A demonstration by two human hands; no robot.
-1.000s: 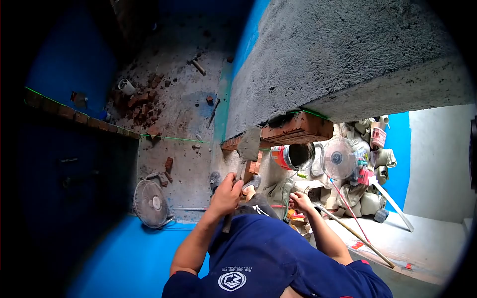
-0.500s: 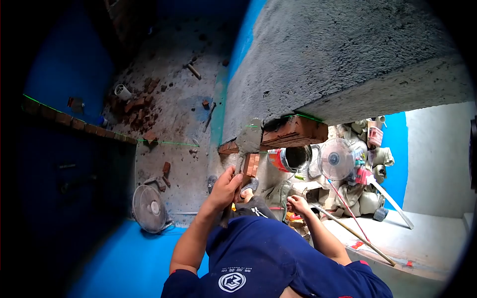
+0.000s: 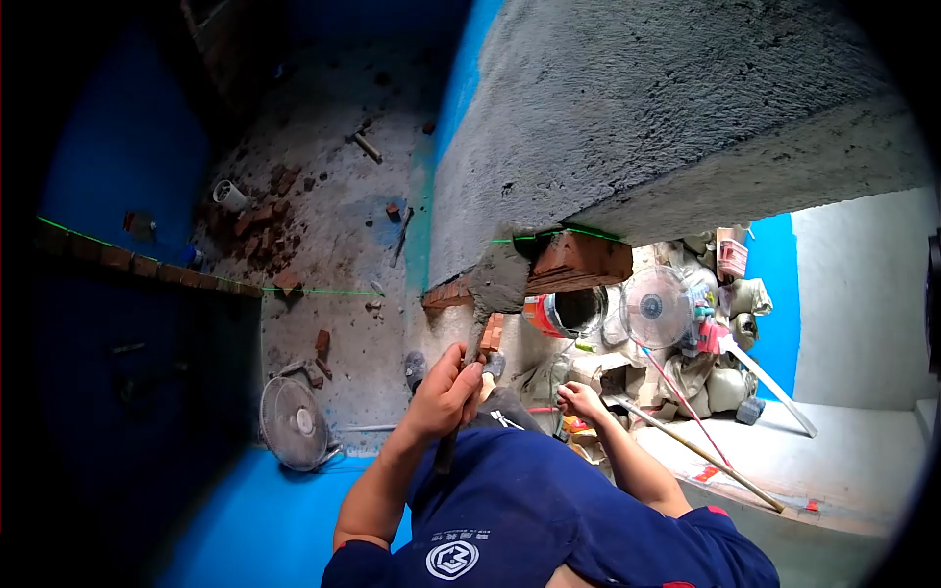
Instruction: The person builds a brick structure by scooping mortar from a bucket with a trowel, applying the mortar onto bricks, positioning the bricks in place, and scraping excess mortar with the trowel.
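My left hand [image 3: 447, 392] is wrapped round the handle of a trowel [image 3: 500, 278], its end poking out below my fist. The grey, mortar-smeared blade is up against the brick course under the rough cement wall [image 3: 588, 118]. Just right of the blade, a red brick [image 3: 580, 263] juts out beneath the wall's lower edge, crossed by a green laser line. Low on the right, my right hand [image 3: 580, 401] is closed in front of my body; whether anything is in it is hidden.
Below the brick stands a bucket [image 3: 578, 312]. One fan [image 3: 655, 306] is at right, another fan [image 3: 296, 421] at left. Poles [image 3: 701, 451] lean near piled bags [image 3: 730, 387]. Broken bricks [image 3: 260, 230] and a hammer [image 3: 368, 147] lie on the left floor.
The trowel blade has turned, showing a broader face at the brick edge. My left hand has dropped slightly, and my right hand has shifted a little left. The whole view has moved slightly.
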